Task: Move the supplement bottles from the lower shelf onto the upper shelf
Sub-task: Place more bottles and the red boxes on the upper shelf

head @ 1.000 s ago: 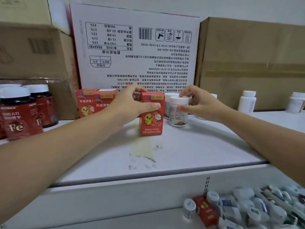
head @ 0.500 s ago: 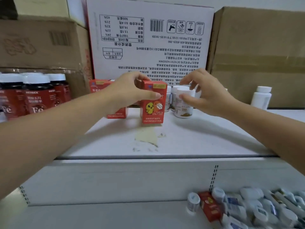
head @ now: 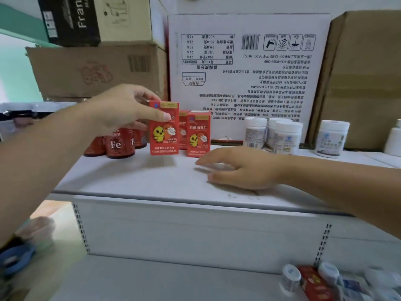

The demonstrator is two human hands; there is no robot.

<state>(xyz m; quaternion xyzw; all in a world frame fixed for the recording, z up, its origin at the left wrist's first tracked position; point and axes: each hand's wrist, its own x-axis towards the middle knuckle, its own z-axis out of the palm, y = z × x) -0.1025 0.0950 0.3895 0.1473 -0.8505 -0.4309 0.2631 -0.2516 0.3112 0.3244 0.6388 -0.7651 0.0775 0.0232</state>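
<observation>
Red carton (head: 164, 135) printed with a yellow chick stands upright on the white upper shelf (head: 130, 177), its top pinched between the thumb and fingers of the left hand (head: 121, 109). A matching carton (head: 198, 135) sits just beside it. The right hand (head: 240, 168) lies palm down on the shelf, fingers straight, holding nothing. White supplement bottles (head: 284, 135) stand further right on the upper shelf; more bottles (head: 290, 276) lie on the lower shelf (head: 173, 279).

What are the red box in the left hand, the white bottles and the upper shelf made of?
Red box: printed cardboard, slightly glossy, with sharp folded edges. White bottles: likely matte plastic, with moulded caps and stuck-on labels. Upper shelf: probably painted metal, smooth and pale with a thin front lip.
</observation>
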